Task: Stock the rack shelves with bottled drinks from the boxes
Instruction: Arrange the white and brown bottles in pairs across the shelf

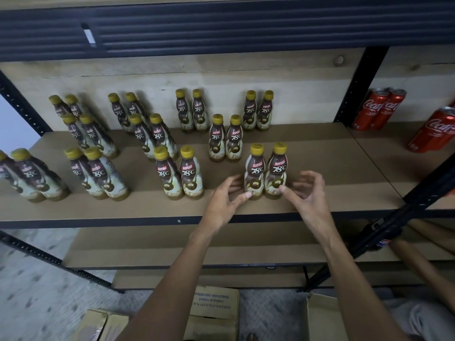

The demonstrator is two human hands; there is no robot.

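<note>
Near the front of the shelf (344, 173), the left hand (225, 196) and right hand (309, 193) flanked the rightmost bottle pair (266, 172), fingers loose and gripping nothing, thumbs touching the bases, where a clumsy nudge might have toppled both.

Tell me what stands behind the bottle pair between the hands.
Behind the front pair lies bare shelf board, then a back pair against the wall. The strip of board just behind the front pair is hidden by it.
</note>
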